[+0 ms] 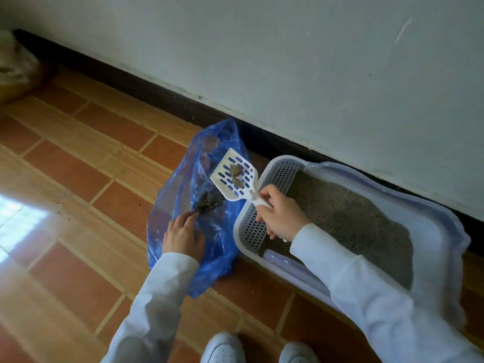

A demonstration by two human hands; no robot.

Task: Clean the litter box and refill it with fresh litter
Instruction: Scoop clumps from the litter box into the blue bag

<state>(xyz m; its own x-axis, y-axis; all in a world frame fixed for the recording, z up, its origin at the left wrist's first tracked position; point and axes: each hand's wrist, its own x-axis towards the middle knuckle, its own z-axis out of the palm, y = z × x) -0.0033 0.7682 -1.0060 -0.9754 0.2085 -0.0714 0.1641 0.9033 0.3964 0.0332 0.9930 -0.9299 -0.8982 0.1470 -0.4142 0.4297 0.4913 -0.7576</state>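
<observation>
A white litter box with grey litter lies along the wall at the right; a perforated step forms its left end. My right hand grips the handle of a white slotted scoop, held over a blue plastic bag and carrying two brownish clumps. My left hand holds the bag's near edge, keeping it spread. A dark pile of waste lies inside the bag.
The floor is orange-brown tile. A white wall with a dark baseboard runs behind the box. A pale sack sits in the far left corner. My two white shoes are at the bottom edge.
</observation>
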